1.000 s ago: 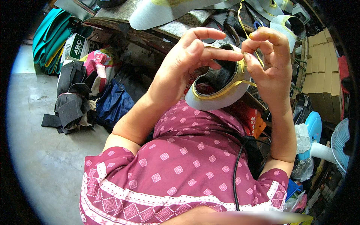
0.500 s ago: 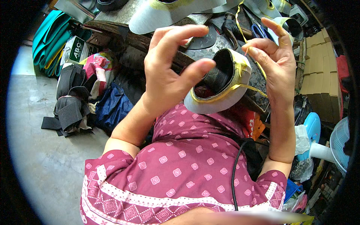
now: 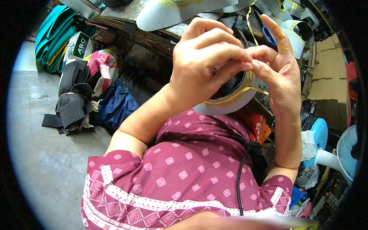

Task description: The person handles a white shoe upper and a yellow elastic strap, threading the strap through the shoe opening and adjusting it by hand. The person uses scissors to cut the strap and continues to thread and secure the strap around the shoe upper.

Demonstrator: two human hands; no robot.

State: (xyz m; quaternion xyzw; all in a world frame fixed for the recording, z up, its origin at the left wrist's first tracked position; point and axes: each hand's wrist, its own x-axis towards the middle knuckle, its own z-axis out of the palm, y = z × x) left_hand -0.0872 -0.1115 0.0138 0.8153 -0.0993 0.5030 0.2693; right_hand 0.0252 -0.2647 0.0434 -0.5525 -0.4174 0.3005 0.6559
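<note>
My left hand (image 3: 212, 57) has its thumb and fingertips pinched together, meeting the fingertips of my right hand. What the left fingers hold is too small to make out. Thumb and forefinger of my right hand (image 3: 278, 63) are closed on a thin yellow strip (image 3: 249, 28), while another finger points up. That strip runs up toward the bench, and a short bit shows below the fingertips. Behind and below both hands is a curved grey piece (image 3: 230, 105) with a dark round opening and a yellow band along its edge, partly hidden by the left hand.
More grey sheet pieces (image 3: 172, 17) lie on the cluttered bench ahead, with blue-handled scissors (image 3: 268, 35). At left are black fabric rolls (image 3: 73, 111), a blue bag (image 3: 117, 105) and folded green sheeting (image 3: 55, 34). Stacked cardboard (image 3: 326, 84) and a fan (image 3: 347, 153) stand at right.
My left hand has moved right and its spread fingers have closed, meeting the right hand's fingertips. It covers more of the grey piece. My right hand has barely moved.
</note>
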